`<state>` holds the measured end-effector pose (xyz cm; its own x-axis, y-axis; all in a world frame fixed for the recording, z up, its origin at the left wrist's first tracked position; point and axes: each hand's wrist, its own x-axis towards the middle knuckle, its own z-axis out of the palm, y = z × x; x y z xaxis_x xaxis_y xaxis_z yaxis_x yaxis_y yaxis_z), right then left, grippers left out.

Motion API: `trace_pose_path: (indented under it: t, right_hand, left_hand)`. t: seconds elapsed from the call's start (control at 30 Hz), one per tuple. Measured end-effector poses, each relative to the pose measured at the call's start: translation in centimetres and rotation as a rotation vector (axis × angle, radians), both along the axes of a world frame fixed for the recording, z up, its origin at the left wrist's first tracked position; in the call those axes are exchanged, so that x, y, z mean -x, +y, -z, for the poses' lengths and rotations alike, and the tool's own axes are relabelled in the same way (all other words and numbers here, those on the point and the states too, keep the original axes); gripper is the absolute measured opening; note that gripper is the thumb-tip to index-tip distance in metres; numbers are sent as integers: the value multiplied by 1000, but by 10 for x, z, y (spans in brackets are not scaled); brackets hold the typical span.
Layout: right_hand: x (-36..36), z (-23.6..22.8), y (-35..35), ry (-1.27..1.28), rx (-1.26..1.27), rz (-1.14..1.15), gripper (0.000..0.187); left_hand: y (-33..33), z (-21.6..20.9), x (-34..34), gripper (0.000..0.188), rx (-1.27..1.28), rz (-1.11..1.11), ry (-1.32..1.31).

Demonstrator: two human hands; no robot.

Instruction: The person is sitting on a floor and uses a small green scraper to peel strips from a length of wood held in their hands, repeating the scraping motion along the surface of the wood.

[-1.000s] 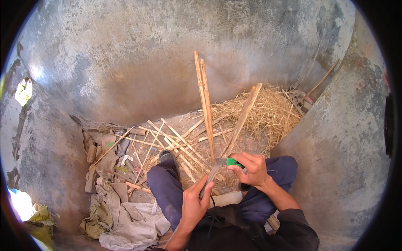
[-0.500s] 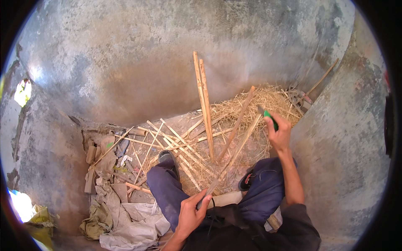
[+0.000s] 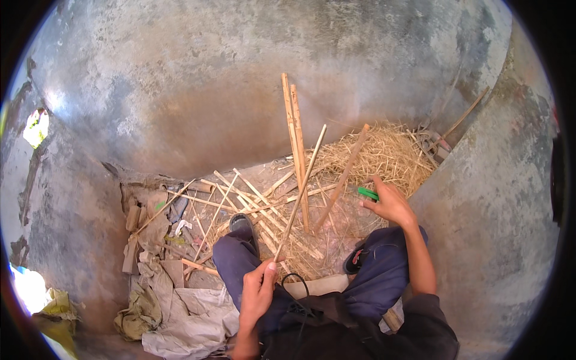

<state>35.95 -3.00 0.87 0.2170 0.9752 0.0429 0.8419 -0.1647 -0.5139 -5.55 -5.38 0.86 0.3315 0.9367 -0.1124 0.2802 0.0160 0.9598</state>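
Note:
My left hand (image 3: 258, 291), in front of my left knee, is closed on the lower end of a long thin wooden strip (image 3: 300, 195). The strip slants up and away to the right, its far end free. My right hand (image 3: 393, 207), above my right knee, grips a green-handled knife (image 3: 368, 194), whose blade I cannot make out at this angle. The knife is apart from the strip. Beyond the strip, two wooden slats (image 3: 293, 132) lean upright against the wall, and another brown slat (image 3: 345, 174) leans between them and my right hand.
A heap of straw-like shavings (image 3: 372, 150) lies against the far wall (image 3: 210, 90). Several cut strips (image 3: 252, 207) lie crossed on the floor beyond my left foot. Pale sacking (image 3: 192, 318) and short wooden pieces (image 3: 132, 240) are at the left. Walls stand close on both sides.
The strip's far end has swung left, away from the knife. My left hand has shifted left. My right hand has come lower and turned, with the knife in it.

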Motion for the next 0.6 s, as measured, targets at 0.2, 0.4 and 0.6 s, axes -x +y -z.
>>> trace_pose_path:
  t: [0.2,0.4,0.6]
  right_hand:
    - [26,-17,-1,356,-292,-29,39]
    - [83,-26,-15,313,-413,-261,29]
    - [94,-20,-13,733,-225,-256,37]
  left_hand:
    - [5,-1,0,48,99,74,-3]
    - [4,-4,-13,53,96,115,-26]
    - [4,-8,-20,53,115,139,-49]
